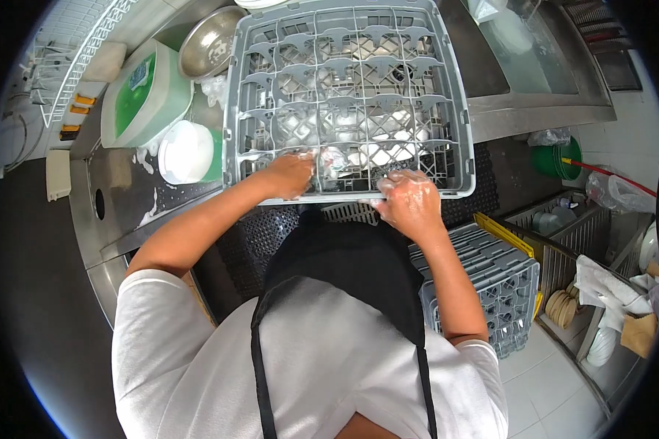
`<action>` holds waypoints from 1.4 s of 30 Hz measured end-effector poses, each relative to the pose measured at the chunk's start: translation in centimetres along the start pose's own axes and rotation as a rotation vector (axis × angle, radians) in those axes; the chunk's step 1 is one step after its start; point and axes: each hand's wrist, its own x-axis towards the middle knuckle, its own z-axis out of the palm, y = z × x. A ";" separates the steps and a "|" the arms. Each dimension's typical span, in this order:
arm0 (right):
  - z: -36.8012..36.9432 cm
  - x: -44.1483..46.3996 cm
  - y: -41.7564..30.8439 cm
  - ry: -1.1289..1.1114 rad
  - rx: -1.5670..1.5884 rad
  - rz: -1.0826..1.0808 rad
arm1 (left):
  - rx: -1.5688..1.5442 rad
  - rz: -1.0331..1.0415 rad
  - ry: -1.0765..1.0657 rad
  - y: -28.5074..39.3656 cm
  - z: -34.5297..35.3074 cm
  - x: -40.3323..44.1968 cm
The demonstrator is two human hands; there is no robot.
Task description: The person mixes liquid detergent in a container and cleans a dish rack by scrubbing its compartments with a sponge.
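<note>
A grey plastic dish rack (463, 157) with a grid of compartments lies in front of me, wet and foamy inside. My left hand (291, 175) reaches over its front left part, fingers curled down into a compartment. Right beside those fingers is a foamy whitish bundle (334, 161), perhaps a scrubber; whether I grip it is unclear, as the fingertips are hidden. Soap suds cover my right hand (411, 201), which is closed around the rack's front rim, right of centre.
To the left stand a tub of green liquid (133, 91), a metal bowl (211, 44) and a white round container (186, 152). More grey racks (483, 278) are stacked low on the right. Behind them are a green bucket (553, 162) and a metal shelf with bowls (561, 309).
</note>
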 end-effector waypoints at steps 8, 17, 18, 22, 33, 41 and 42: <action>0.3 -0.3 0.1 0.002 -0.023 0.028 | -0.127 -0.069 0.004 0.0 -0.8 0.9; 0.2 -0.1 -0.8 0.010 -0.015 0.049 | -0.320 -0.210 0.038 -0.7 0.6 1.6; 0.3 -0.1 -0.7 0.009 -0.015 0.049 | -0.343 -0.221 0.026 -0.9 0.8 1.9; -0.5 0.1 -0.9 -0.083 -0.030 0.075 | -0.435 -0.294 -0.116 -0.6 0.7 2.0; 0.0 0.2 -0.7 -0.043 0.028 0.070 | -0.421 -0.119 -0.088 -1.0 1.4 1.2; 2.0 -0.8 -1.4 -0.036 0.050 0.008 | 0.382 -0.027 -0.446 2.2 -2.4 0.9; 2.1 -0.7 -1.4 -0.055 0.051 0.016 | 0.403 -0.023 -0.433 2.1 -2.0 0.7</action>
